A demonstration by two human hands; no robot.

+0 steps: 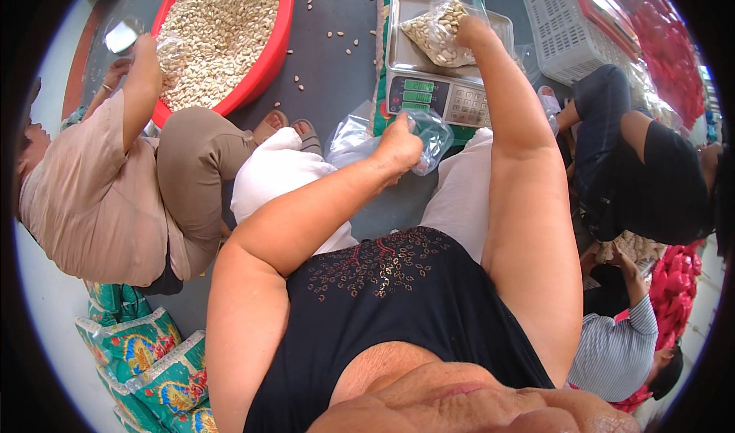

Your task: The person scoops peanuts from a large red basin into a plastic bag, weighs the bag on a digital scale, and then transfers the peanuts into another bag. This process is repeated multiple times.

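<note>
A clear plastic bag (440, 39) filled with pale, bean-like pieces rests on the metal pan of a digital scale (468, 100). My right hand (475, 35) is closed at the bag's upper right part; its fingertips are partly hidden. Just in front of the scale, my left hand (400, 146) is closed on an empty clear plastic bag (434, 138), which hangs loosely beside the lit display. More clear plastic bags (351, 136) lie by my left knee.
A large red tub (282, 39) of the same pieces stands at far left, where a co-worker (99, 180) reaches in. Stray pieces dot the grey floor. A white crate (563, 31) sits right of the scale. Green packages (145, 349) are stacked lower left; other people sit at right.
</note>
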